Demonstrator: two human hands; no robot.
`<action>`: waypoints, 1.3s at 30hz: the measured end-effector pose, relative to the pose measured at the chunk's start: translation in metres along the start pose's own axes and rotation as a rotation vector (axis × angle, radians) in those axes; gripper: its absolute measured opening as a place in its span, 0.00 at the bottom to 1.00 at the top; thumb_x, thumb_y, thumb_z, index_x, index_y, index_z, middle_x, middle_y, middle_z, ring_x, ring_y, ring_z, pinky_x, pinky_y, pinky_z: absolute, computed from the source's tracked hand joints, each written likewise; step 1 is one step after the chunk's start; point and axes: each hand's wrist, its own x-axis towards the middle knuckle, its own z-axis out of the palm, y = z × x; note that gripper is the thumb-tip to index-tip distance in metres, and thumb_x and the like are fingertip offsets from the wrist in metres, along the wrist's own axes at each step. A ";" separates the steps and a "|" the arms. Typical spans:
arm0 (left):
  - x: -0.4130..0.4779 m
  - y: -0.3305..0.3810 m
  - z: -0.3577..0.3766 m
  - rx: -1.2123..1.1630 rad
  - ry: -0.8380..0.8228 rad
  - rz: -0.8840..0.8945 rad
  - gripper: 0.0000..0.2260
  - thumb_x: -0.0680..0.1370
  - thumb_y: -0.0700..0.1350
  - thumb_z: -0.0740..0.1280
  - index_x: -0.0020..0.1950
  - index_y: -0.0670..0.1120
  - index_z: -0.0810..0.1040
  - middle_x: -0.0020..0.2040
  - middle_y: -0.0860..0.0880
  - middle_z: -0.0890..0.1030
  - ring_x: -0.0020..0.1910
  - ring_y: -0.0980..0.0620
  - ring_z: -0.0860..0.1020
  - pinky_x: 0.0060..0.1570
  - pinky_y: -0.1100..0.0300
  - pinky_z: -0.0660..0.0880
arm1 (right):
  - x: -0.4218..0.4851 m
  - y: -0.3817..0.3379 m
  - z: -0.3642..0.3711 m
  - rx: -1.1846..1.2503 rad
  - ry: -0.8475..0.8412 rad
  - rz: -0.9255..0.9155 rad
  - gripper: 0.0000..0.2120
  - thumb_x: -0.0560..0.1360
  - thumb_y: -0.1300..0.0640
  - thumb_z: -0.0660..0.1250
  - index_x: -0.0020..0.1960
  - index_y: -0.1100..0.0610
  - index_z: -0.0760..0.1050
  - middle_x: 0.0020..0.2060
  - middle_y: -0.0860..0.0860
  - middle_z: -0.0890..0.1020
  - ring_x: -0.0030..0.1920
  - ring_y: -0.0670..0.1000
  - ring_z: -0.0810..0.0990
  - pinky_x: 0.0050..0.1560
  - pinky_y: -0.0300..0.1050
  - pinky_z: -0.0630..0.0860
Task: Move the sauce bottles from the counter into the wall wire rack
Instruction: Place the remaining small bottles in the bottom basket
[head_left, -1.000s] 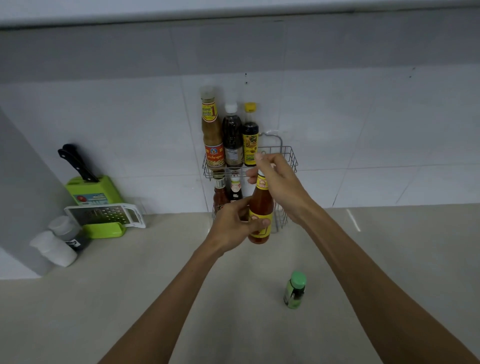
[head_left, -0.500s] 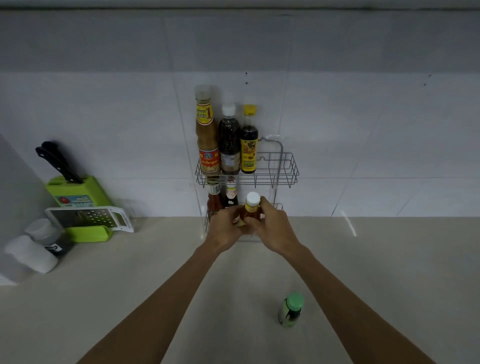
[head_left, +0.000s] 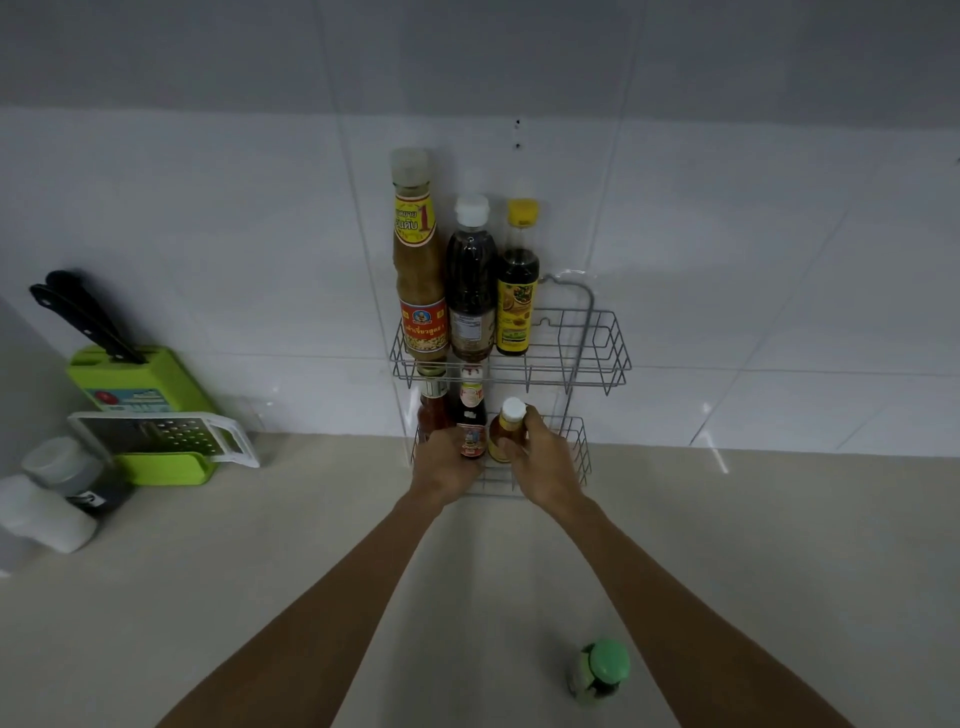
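The wire rack (head_left: 613, 358) hangs on the tiled wall with two tiers. Three tall sauce bottles (head_left: 471, 280) stand in its upper tier. In the lower tier (head_left: 579, 441) are a red sauce bottle (head_left: 431, 413) and a dark bottle (head_left: 471, 410). My right hand (head_left: 545, 462) grips an orange sauce bottle (head_left: 506, 428) with a white cap, upright inside the lower tier beside the dark bottle. My left hand (head_left: 447, 462) is at the front of the lower tier, by the red and dark bottles; its fingers are hidden. A small green-capped bottle (head_left: 600, 670) stands on the counter at the lower right.
A green knife block (head_left: 135, 379) with black-handled knives and a white grater (head_left: 161, 436) sit at the left against the wall. Two white and grey containers (head_left: 57, 493) stand at the far left. The beige counter (head_left: 779, 545) stretches right of the rack.
The orange bottle went down from in front of the upper tier into the lower tier. My left hand slid off it to the left, to the tier's front.
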 end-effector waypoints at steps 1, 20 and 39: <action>0.002 -0.001 0.002 0.039 -0.003 0.010 0.11 0.72 0.35 0.69 0.53 0.41 0.82 0.51 0.42 0.84 0.51 0.45 0.80 0.48 0.57 0.75 | 0.006 0.001 0.002 -0.014 -0.009 0.013 0.17 0.78 0.59 0.69 0.65 0.57 0.71 0.49 0.50 0.83 0.52 0.55 0.82 0.48 0.43 0.75; 0.009 -0.004 0.006 0.048 -0.095 0.023 0.14 0.73 0.37 0.69 0.58 0.43 0.80 0.55 0.44 0.83 0.56 0.45 0.79 0.46 0.65 0.68 | 0.040 0.010 -0.009 -0.078 -0.153 0.226 0.31 0.77 0.49 0.70 0.73 0.62 0.63 0.65 0.62 0.77 0.64 0.61 0.77 0.55 0.44 0.72; -0.160 -0.031 0.064 0.102 -0.555 -0.001 0.32 0.69 0.42 0.76 0.72 0.45 0.71 0.69 0.45 0.76 0.67 0.51 0.75 0.62 0.62 0.71 | -0.204 0.000 -0.081 -0.576 -0.521 0.176 0.18 0.79 0.48 0.65 0.62 0.59 0.72 0.56 0.62 0.78 0.51 0.60 0.79 0.50 0.51 0.77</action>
